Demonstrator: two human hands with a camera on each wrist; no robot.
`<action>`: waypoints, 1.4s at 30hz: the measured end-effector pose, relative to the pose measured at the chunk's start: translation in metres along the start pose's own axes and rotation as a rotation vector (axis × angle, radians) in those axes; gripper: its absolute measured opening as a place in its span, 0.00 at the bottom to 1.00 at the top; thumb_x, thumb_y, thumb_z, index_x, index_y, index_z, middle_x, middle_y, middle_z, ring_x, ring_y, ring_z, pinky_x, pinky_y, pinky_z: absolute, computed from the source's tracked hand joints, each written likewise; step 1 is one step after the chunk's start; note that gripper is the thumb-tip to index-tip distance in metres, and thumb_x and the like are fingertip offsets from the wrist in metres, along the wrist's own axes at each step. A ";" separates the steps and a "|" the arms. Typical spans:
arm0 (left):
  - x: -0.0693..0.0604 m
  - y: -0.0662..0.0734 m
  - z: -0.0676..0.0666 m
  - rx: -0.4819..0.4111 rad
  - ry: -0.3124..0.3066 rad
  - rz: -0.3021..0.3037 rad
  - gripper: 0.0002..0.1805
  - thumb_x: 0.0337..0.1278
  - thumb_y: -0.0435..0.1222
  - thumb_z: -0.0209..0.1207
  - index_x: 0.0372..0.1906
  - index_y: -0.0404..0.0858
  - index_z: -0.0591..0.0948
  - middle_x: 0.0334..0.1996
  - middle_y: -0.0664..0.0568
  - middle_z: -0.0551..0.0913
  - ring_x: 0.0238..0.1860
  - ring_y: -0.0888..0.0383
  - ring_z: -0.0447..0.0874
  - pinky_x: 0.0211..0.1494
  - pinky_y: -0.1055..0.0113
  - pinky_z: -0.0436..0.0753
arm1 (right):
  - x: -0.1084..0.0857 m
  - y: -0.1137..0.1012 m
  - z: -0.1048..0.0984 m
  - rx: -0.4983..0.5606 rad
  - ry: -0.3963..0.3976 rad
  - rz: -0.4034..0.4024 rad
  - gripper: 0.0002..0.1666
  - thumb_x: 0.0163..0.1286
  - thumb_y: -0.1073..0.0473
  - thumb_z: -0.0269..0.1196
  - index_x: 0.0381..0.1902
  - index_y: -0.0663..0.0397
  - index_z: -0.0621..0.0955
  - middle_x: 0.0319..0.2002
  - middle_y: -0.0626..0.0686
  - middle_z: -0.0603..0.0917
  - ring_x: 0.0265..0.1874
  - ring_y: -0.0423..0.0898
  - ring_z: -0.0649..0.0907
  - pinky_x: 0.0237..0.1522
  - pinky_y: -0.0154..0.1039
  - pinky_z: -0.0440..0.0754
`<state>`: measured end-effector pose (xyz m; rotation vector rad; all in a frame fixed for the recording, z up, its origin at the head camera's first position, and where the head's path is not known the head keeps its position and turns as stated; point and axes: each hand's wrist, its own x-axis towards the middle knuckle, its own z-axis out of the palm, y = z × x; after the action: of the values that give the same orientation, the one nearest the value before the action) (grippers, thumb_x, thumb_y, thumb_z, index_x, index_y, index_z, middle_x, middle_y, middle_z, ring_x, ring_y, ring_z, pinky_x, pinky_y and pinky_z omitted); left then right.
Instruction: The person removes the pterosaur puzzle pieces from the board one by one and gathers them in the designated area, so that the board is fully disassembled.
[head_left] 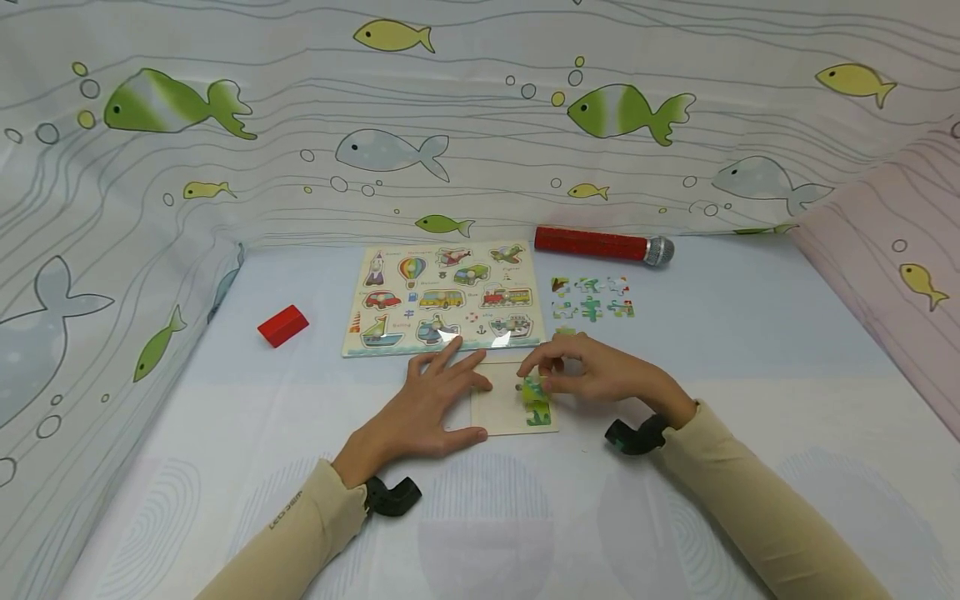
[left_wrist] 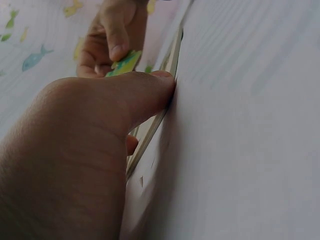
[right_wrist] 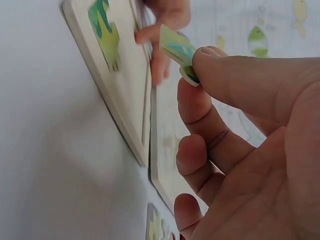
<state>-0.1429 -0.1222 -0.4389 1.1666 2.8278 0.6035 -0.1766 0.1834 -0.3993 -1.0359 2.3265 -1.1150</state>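
Observation:
A small square wooden puzzle board (head_left: 495,412) lies in front of me, with green jigsaw pieces (head_left: 537,415) set along its right side. My left hand (head_left: 431,404) rests at the board's left side, fingers spread, thumb by the near left corner. Between thumb and forefinger, my right hand (head_left: 600,371) pinches a green and yellow puzzle piece (right_wrist: 175,45). The right wrist view has this piece raised off the board, tilted. The left thumb (left_wrist: 150,92) touches the board's edge in the left wrist view.
Behind the board lies a larger wooden vehicle puzzle (head_left: 450,292). Several loose puzzle pieces (head_left: 591,308) lie in rows to its right. A red microphone (head_left: 592,243) is at the back, and a red block (head_left: 282,326) on the left. Fish-patterned cloth (head_left: 480,108) hangs behind.

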 end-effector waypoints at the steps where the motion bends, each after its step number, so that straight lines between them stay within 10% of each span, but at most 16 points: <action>1: 0.000 0.000 0.000 0.001 -0.002 -0.002 0.30 0.57 0.62 0.61 0.62 0.54 0.77 0.80 0.52 0.61 0.84 0.43 0.44 0.73 0.37 0.54 | -0.001 0.002 -0.002 -0.003 0.006 0.010 0.16 0.71 0.61 0.66 0.54 0.41 0.85 0.37 0.42 0.82 0.42 0.43 0.77 0.50 0.42 0.74; 16: 0.000 0.000 0.001 0.000 -0.015 -0.009 0.31 0.57 0.62 0.60 0.63 0.55 0.76 0.81 0.53 0.60 0.84 0.44 0.42 0.74 0.39 0.53 | -0.015 0.029 -0.027 0.033 0.044 0.116 0.15 0.74 0.60 0.64 0.56 0.43 0.85 0.53 0.45 0.87 0.45 0.44 0.81 0.49 0.37 0.76; 31: -0.001 -0.001 0.001 -0.001 0.017 0.012 0.30 0.58 0.61 0.61 0.62 0.54 0.77 0.80 0.52 0.62 0.84 0.43 0.45 0.73 0.40 0.54 | -0.035 0.053 -0.056 -0.067 0.145 0.132 0.14 0.74 0.62 0.63 0.55 0.48 0.85 0.30 0.49 0.83 0.34 0.42 0.75 0.38 0.36 0.71; 42: -0.001 -0.001 0.000 -0.004 0.019 0.015 0.30 0.57 0.61 0.61 0.62 0.54 0.77 0.80 0.52 0.62 0.84 0.43 0.45 0.73 0.39 0.54 | -0.040 0.063 -0.059 -0.058 0.155 0.194 0.14 0.76 0.61 0.61 0.56 0.48 0.85 0.39 0.50 0.81 0.35 0.44 0.73 0.38 0.36 0.71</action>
<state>-0.1424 -0.1234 -0.4396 1.1887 2.8348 0.6240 -0.2135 0.2705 -0.4116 -0.7467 2.5317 -1.0925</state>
